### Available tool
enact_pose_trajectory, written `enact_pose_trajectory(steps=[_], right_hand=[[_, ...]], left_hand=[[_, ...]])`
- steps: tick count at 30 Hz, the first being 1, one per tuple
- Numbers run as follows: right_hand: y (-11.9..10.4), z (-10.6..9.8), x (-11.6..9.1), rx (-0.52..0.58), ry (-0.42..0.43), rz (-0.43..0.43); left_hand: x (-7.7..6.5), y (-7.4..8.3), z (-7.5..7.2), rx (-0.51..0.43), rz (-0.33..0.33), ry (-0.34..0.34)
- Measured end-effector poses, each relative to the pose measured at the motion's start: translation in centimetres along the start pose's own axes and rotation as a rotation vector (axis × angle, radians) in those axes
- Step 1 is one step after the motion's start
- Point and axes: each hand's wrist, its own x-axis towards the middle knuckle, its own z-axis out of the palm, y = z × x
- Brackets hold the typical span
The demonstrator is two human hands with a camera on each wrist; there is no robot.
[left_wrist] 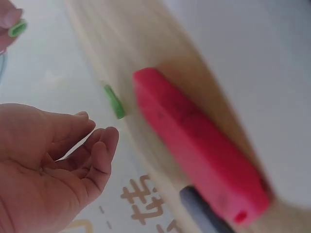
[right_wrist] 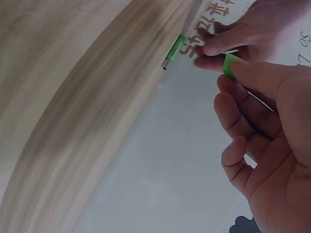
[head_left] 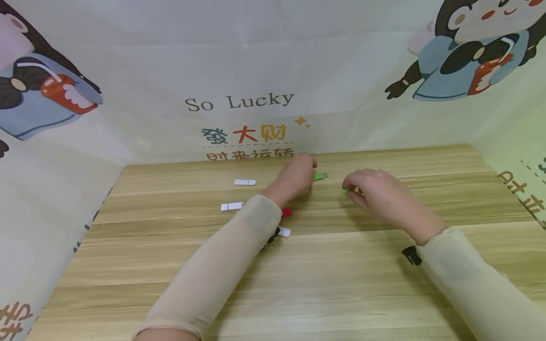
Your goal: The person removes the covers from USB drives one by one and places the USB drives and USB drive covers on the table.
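My right hand (head_left: 379,196) pinches a small green USB stick cap (right_wrist: 230,66) between thumb and fingertips, above the table. The cap's hollow end shows in the left wrist view. The green USB flash drive (head_left: 320,176) lies uncapped on the table, its metal plug (right_wrist: 167,63) bare. Beside that drive is my left hand (head_left: 297,175), fingers loosely bent with nothing between them in the left wrist view. A red USB stick (left_wrist: 194,145) lies on the table below my left wrist, partly covered by the forearm in the head view.
Two white USB sticks, one farther back (head_left: 245,182) and one nearer (head_left: 232,207), lie left of my left forearm. Another white stick (head_left: 284,232) peeks out by the sleeve. A dark object (left_wrist: 201,208) lies by the red stick. A printed cloth (head_left: 247,71) stands behind the wooden table (head_left: 324,284).
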Motion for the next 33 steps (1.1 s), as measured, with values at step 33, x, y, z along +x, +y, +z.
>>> enact_pose_trajectory(steps=[33], right_hand=[[3.1,2.8,5.8,0.102,-0.222,0.113]], left_hand=[[-9.7,-3.0,-2.7,0.085,0.105,0.235]])
